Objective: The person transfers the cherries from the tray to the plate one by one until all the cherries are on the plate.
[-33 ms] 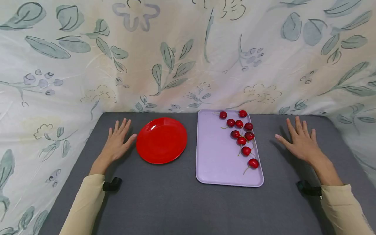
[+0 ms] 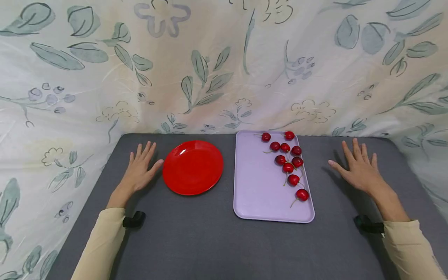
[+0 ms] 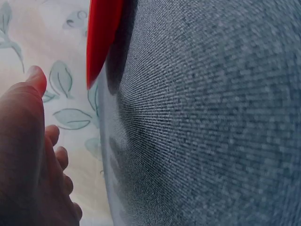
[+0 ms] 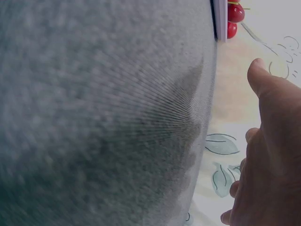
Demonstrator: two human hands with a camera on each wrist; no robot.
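From the head view, my left hand (image 2: 140,171) lies flat on the counter (image 2: 196,241) beside the plate (image 2: 193,167), fingers spread wide; my right hand (image 2: 358,171) likewise, near the tray (image 2: 259,186) of cherries (image 2: 288,167). Left wrist: plate rim (image 3: 101,37). Right wrist: tray corner (image 4: 219,19).

Grey table (image 2: 210,241) bears red plate (image 2: 193,167), lilac tray (image 2: 259,186).
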